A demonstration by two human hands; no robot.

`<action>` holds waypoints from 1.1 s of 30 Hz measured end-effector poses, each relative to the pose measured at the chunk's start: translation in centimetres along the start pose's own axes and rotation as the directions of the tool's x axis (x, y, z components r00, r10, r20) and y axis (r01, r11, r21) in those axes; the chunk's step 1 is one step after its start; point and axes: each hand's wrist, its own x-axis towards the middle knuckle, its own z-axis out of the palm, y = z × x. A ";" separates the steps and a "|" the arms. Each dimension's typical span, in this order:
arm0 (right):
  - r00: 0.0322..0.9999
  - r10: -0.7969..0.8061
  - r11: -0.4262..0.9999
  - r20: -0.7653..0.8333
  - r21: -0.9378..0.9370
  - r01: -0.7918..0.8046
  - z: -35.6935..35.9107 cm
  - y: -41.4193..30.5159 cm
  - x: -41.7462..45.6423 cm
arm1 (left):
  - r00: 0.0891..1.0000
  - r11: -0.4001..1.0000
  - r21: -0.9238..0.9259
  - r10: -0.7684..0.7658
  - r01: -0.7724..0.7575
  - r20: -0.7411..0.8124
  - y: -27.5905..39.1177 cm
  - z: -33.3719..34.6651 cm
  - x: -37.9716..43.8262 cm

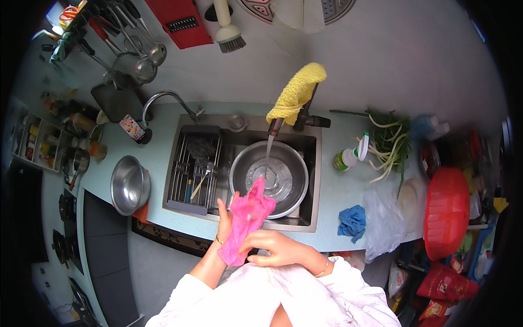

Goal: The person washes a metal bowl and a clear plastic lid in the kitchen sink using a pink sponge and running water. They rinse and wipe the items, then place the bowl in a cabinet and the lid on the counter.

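Note:
A pink cloth (249,214) lies over the palm of my left hand (224,222), whose fingertips show past its left edge. My right hand (276,248) curls at the cloth's lower end, fingertips against it. Just beyond them, a steel basin (302,180) sits in the sink (314,216) with water in it. Water streams into the basin from a dark faucet (276,126) that has a yellow cloth (298,92) draped over it. The cloth's top tip reaches over the basin's near rim.
Left in the sink is a drying rack (184,175) with brushes. A steel bowl (130,186) stands left of it. To the right are a spray bottle (347,158), green onions (390,143), a blue cloth (352,224), a plastic bag (384,222) and a red basket (447,212).

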 end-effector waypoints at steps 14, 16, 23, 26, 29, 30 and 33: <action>0.783 -0.096 0.907 -0.615 -0.377 -0.185 2.6 8.2 3.3 | 0.872 0.931 0.249 0.342 -0.265 -0.351 -1.7 1.6 1.9; 0.830 0.026 0.898 -0.557 -0.351 -0.264 2.5 7.2 3.8 | 0.925 0.941 0.161 0.327 -0.299 -0.195 0.0 1.5 1.7; 0.541 0.466 0.870 -0.700 0.475 -0.133 4.6 11.6 7.4 | 0.993 0.928 0.371 -0.021 -0.023 0.114 1.6 -2.8 2.3; 0.424 0.651 0.676 -0.630 0.735 0.053 2.4 14.9 8.2 | 0.934 0.427 0.863 -0.100 -0.271 0.343 5.9 -4.8 1.6; 0.387 0.722 0.616 -0.574 0.787 0.017 2.4 14.9 9.7 | 0.901 -0.098 0.896 -0.026 -0.434 0.433 17.1 -9.1 2.8; 0.376 0.691 0.641 -0.617 0.764 0.075 2.1 15.8 9.5 | 0.994 -0.369 0.924 -0.064 -0.103 0.086 23.2 -7.1 3.6; 0.356 0.707 0.596 -0.611 0.786 0.164 3.6 18.6 8.0 | 0.851 -0.939 0.300 0.016 -0.167 0.525 37.7 -15.6 3.0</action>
